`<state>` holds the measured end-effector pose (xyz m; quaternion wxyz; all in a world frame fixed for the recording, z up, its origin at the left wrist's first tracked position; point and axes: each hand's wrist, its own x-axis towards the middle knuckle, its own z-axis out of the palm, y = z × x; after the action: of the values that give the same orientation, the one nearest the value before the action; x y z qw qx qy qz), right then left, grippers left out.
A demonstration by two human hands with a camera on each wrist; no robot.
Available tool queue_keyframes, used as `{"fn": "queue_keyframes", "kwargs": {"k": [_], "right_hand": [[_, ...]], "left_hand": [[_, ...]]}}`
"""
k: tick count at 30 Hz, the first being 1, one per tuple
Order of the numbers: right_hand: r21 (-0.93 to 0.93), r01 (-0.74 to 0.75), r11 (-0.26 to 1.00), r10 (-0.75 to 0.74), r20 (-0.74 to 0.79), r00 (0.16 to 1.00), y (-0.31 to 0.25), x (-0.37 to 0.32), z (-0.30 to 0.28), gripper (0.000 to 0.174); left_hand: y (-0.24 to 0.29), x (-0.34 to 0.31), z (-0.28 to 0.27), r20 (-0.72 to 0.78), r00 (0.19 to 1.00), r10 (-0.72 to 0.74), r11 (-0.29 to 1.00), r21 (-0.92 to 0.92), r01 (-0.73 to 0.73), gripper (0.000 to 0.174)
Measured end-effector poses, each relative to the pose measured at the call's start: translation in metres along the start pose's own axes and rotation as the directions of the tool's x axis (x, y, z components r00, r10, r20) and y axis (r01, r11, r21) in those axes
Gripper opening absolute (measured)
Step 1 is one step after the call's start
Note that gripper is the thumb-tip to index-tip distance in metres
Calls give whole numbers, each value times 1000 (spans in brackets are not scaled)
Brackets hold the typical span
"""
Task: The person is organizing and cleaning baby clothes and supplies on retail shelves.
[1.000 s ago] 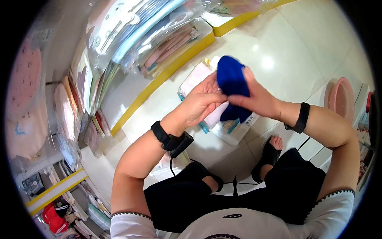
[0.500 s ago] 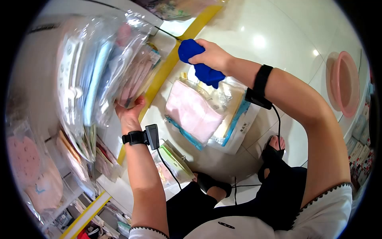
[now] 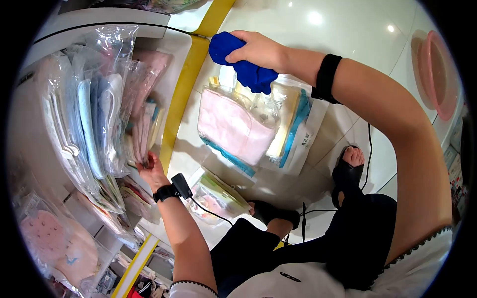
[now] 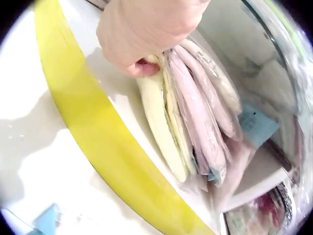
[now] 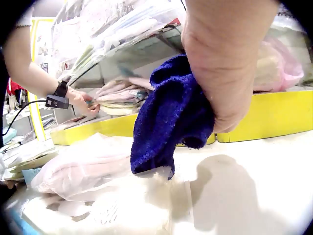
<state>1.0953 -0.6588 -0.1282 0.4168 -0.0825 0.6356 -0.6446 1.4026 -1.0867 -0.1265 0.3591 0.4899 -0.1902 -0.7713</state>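
At a shop shelf, I gripped a dark blue cloth (image 3: 252, 78) in my right hand (image 3: 261, 51) at the upper centre of the frame. The fingers were curled and the hold was closed, with the thumb pressed on the cloth and bunched folds hanging out on both sides. The cloth was above the far end of the floor packages; whether its lower edge touched them I could not tell.

My left hand (image 3: 152, 173), left of centre in the head view, reached in behind the yellow shelf edge (image 3: 180, 94). Its fingers were curled closed on the near end of a pale yellow packet (image 4: 159, 129), the first in a row. Pink packets (image 4: 198, 112) in clear wrap leaned right beside it, and a rank of clear bags (image 3: 89, 124) holding white and blue goods filled the shelf at the left of the frame.

On the floor at the centre lay a wrapped pink bundle (image 3: 233, 126), next to a yellow package with a blue edge (image 3: 296, 129), both over a white bag (image 3: 312, 141) with dark print. A green-edged packet (image 3: 221, 193) lay near my foot, lower centre. A pink basin (image 3: 439, 74) stood at the upper right.
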Motion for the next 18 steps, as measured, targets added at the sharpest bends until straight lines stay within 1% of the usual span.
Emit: {"fn": "queue_keyframes", "kwargs": {"k": [1,4,5,6,8,10,11,12,13,14,15,16,17,18], "right_hand": [[-14,30,999,-30,-13,999,-1,-1,1,54],[20,21,1000,-21,-11,1000,-7,-1,3,57],[24,43,999,-43,-33,999,-1,5,4,59],[-58,63,996,-65,-31,997,0,8,4,52],[-35,-56,998,57,24,998,-13,-2,5,52],[52,-43,998,38,102,994,-21,-9,12,48],[98,-33,995,20,128,992,-26,-13,12,47],[143,-24,989,3,142,990,-30,-17,10,45],[188,-20,982,-8,151,989,-30,-22,8,43],[230,-18,973,-18,153,988,-28,-25,5,41],[241,-38,970,1,150,989,-24,-25,4,43],[247,-55,968,19,146,989,-20,-21,2,44],[248,-71,966,36,143,989,-18,-20,0,45],[264,-72,962,34,144,989,-18,-21,0,46]], "left_hand": [[11,2,-18,-5,1000,-16,1000,-10,16,36],[26,-6,-31,-6,984,-179,984,26,179,37],[32,-7,-30,-52,968,-245,969,1,246,38],[38,-2,-32,-96,962,-255,967,4,256,39],[47,-1,-31,-164,906,-390,919,-137,371,42],[40,-28,-16,-209,898,-387,919,-162,359,46],[30,-38,-13,-146,961,-233,961,115,251,48],[20,-48,-11,-78,994,-72,925,368,96,49],[-4,-83,19,-352,927,127,922,388,21,45],[-25,-108,39,-583,753,306,905,424,-39,41],[-36,-107,20,-299,792,532,744,612,-268,36],[-57,-115,29,-173,814,554,694,637,-337,30],[-84,-126,40,138,888,440,688,583,-431,28],[-110,-138,66,248,935,253,764,541,-350,28]]}}
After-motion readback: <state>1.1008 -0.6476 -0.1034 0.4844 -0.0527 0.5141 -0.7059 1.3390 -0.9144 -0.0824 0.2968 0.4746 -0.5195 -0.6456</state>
